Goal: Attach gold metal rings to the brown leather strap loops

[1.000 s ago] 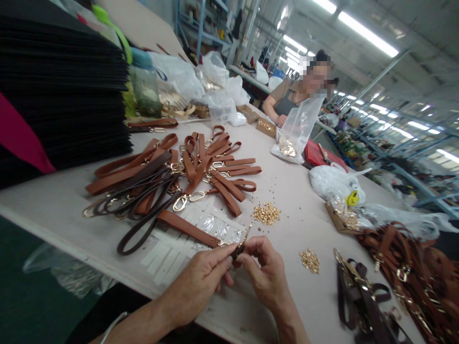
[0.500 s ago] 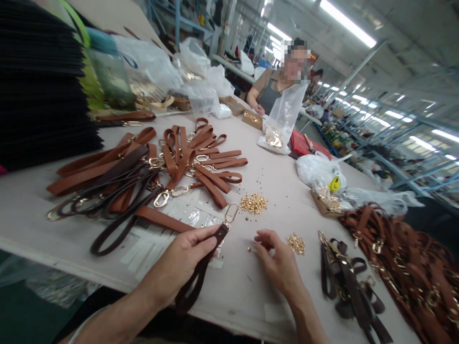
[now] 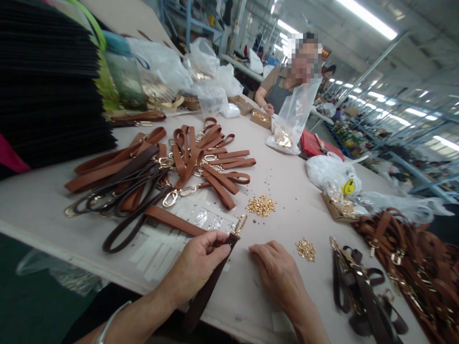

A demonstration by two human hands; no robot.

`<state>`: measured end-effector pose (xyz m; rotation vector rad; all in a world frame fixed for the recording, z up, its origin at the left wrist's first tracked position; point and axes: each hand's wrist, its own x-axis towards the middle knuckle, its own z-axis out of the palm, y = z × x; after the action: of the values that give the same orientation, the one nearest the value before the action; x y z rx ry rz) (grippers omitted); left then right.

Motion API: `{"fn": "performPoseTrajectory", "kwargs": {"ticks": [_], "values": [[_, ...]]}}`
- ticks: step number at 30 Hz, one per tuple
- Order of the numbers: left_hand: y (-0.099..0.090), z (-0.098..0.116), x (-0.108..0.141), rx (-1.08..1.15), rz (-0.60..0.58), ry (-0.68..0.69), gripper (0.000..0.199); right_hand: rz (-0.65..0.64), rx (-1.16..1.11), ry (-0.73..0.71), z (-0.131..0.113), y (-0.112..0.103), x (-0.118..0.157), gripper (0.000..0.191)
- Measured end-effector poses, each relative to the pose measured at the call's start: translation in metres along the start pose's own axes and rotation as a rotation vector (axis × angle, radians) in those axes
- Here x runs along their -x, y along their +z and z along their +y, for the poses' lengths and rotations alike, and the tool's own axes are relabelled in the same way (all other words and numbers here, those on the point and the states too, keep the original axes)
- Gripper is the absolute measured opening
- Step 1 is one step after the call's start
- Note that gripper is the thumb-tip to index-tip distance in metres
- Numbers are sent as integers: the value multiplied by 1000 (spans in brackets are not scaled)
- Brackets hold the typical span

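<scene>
My left hand (image 3: 206, 253) is closed on a dark brown leather wrist strap (image 3: 211, 291), pinching it just below its gold metal clasp (image 3: 240, 224). The strap's loop hangs down over the table's front edge. To the right, my right hand (image 3: 278, 267) rests low on the tabletop with thumb and fingers drawn together; whatever they pinch is hidden. Beyond it lies a heap of small gold studs (image 3: 261, 205), and a smaller heap of gold pieces (image 3: 306, 249) sits to its right.
Brown straps (image 3: 190, 157) with gold clasps spread over the table's left. More dark straps (image 3: 358, 286) and a brown strap pile (image 3: 412, 258) lie right. A black stack (image 3: 50, 86) stands far left. A person (image 3: 283, 86) sits across, behind a plastic bag (image 3: 287, 129).
My right hand's fingers have closed together over the spot where a small round stud lay, which is now hidden. The strap in my left hand has turned, its clasp now more edge-on.
</scene>
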<state>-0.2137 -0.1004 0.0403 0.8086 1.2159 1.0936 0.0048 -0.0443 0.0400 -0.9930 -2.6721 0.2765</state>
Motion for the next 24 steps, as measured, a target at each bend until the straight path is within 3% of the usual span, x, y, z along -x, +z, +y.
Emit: {"fn": "performPoseTrajectory", "kwargs": {"ticks": [6,11,14,24], "values": [[2,0,4,-171,41,118,15,0,-287,246,-3,0,-3,14],[6,-2,3,-344,132,244,12,331,-604,191,-33,13,-13,13],[7,-3,2,-378,144,282,13,416,-587,91,-47,20,-21,19],[3,-6,4,-468,144,383,19,441,-407,-7,-52,23,-26,26]]}}
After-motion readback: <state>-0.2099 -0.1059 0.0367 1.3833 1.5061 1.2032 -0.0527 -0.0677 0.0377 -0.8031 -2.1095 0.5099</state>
